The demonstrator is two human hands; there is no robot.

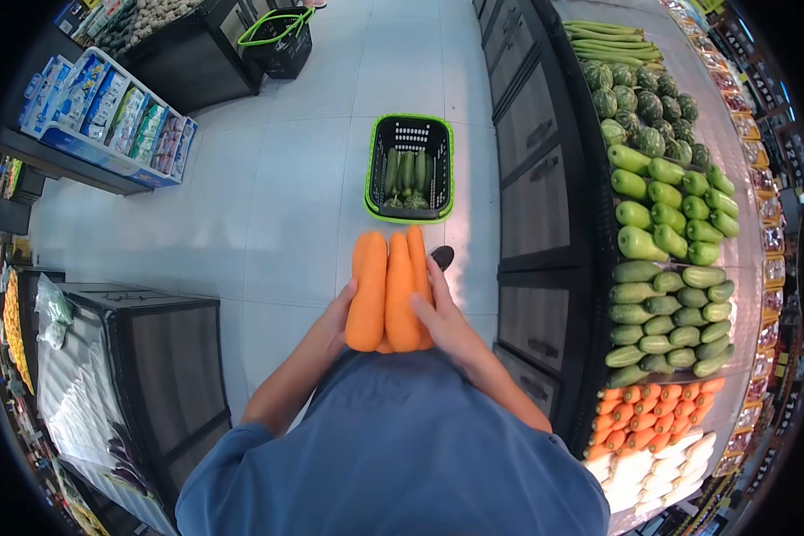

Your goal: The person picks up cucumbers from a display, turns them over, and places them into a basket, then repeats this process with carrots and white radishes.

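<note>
Both forearms come up from the blue shirt and meet in front of the chest, elbows out. The left hand [336, 314] cups the outer side of a bundle of carrots [389, 290], and the right hand [445, 314] presses on the other side, its fingers laid along the rightmost carrot. Between them they grip three large carrots, held side by side and pointing away from the body.

Just beyond the carrot tips, a green-rimmed basket [371, 170] stands on the pale tiled floor [277, 196] with several cucumbers [406, 171] lying in it. A dark shoe tip [442, 257] shows beside the carrots. To the right runs a produce shelf [598, 268] with green gourds [665, 210], more carrots and white radishes. A second basket [277, 40] stands farther off, and a rack of packaged goods [107, 116] lies to the left.
</note>
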